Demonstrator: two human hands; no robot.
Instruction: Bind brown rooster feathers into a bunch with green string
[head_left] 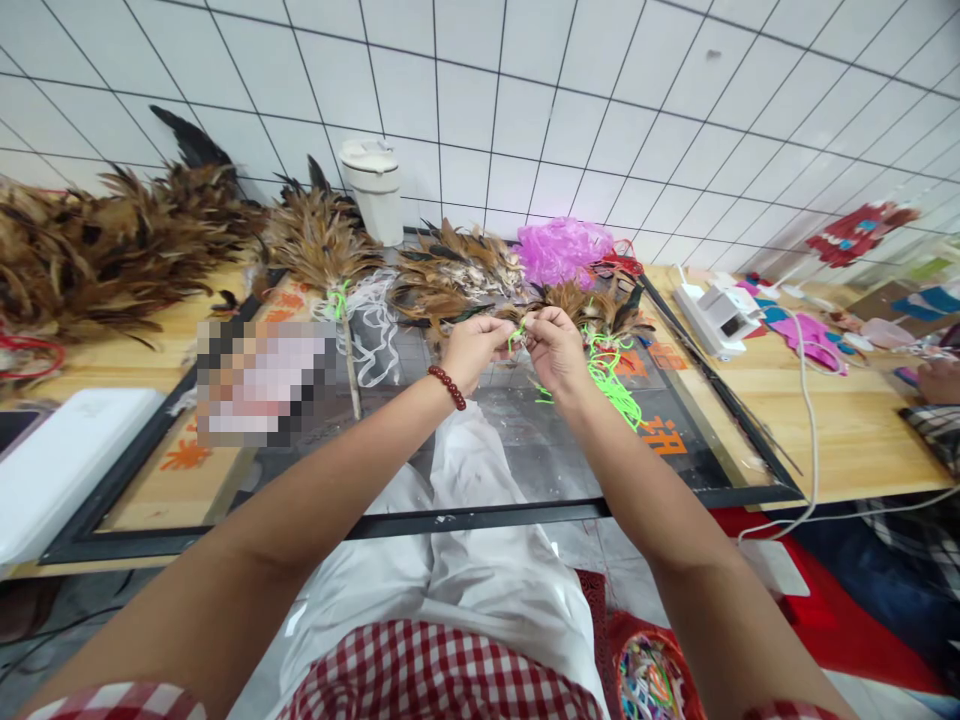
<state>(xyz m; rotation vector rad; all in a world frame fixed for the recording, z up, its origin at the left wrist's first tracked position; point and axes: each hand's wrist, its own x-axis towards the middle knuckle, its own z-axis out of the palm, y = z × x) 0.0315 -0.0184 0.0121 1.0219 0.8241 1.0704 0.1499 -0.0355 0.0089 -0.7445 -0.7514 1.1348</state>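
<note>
Over the glass panel [495, 460], my left hand [476, 352] and my right hand [556, 352] are close together, fingertips pinched. Between them shows a short bright green cord [516, 336], with something small and pale at the right fingertips that I cannot make out. Brown feathers [592, 300] lie just beyond my right hand. Beside that hand is a bunch of loose green cords [616, 385]. Farther back lies a pile of brown feathers [457, 265]. To the left, a feather bunch on a stick [351, 370] has green cord tied around its neck.
White string [375, 340] lies left of my hands. A white cup [373, 195] and a pink plastic bag [562, 250] stand by the tiled wall. More feathers [112, 255] cover the left side. At right are a white device [720, 315], a cable [808, 420] and another person's hand [939, 380].
</note>
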